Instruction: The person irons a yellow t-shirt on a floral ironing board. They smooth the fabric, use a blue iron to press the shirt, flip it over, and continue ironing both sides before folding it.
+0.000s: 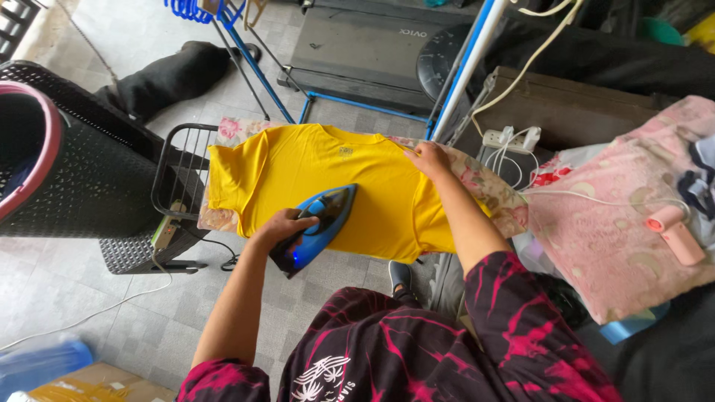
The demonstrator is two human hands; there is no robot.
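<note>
A yellow T-shirt (pixel 313 175) lies spread flat over a floral-covered ironing board (pixel 488 190). My left hand (pixel 281 227) grips the handle of a blue and black iron (pixel 322 223), which rests on the shirt near its front hem. My right hand (pixel 427 158) presses down on the shirt's far edge by the shoulder, fingers on the fabric.
A black laundry basket (pixel 82 171) with a pink rim stands at the left. A wire rack (pixel 179 167) hangs off the board's left end. A pink blanket (pixel 618 223) with a small pink device lies to the right. A power strip (pixel 510 138) and cords sit behind the board.
</note>
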